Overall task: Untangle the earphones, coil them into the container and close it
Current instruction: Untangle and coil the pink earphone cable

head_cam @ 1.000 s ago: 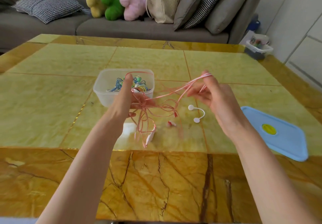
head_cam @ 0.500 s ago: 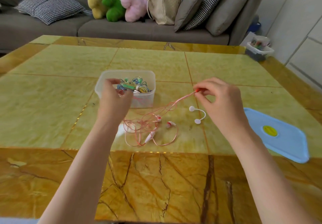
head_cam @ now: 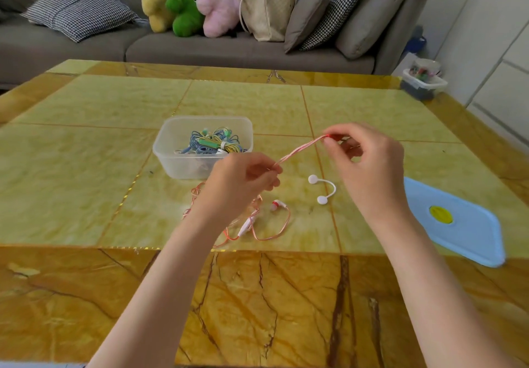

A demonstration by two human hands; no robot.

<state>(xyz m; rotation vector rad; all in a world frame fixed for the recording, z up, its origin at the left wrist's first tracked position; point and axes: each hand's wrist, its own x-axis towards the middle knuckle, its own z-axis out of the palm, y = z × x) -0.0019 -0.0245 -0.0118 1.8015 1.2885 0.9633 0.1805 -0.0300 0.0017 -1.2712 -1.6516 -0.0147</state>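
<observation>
Pink earphones (head_cam: 299, 147) stretch as a taut doubled cord between my two hands. My right hand (head_cam: 369, 164) pinches the far end of the cord; my left hand (head_cam: 243, 178) pinches it lower down. The slack of the cord, with a red-and-white earbud (head_cam: 277, 205) and a white inline remote (head_cam: 246, 226), lies in loose loops on the table under my left hand. A clear plastic container (head_cam: 171, 164) holding blue, green and yellow coiled earphones (head_cam: 213, 144) stands just beyond my left hand. Its light blue lid (head_cam: 469, 233) lies flat at the right.
A small white cable tie with two round ends (head_cam: 323, 188) lies between the hands on the yellow marble table (head_cam: 86, 167). Beyond the table stands a grey sofa with cushions, plush toys and a beige bag (head_cam: 266, 6). A small box (head_cam: 423, 81) sits past the far right corner.
My left hand moved right from the container's front to the cord and pinched it. The tangle, held up a second ago, dropped onto the table. My right hand stayed holding the cord's end.
</observation>
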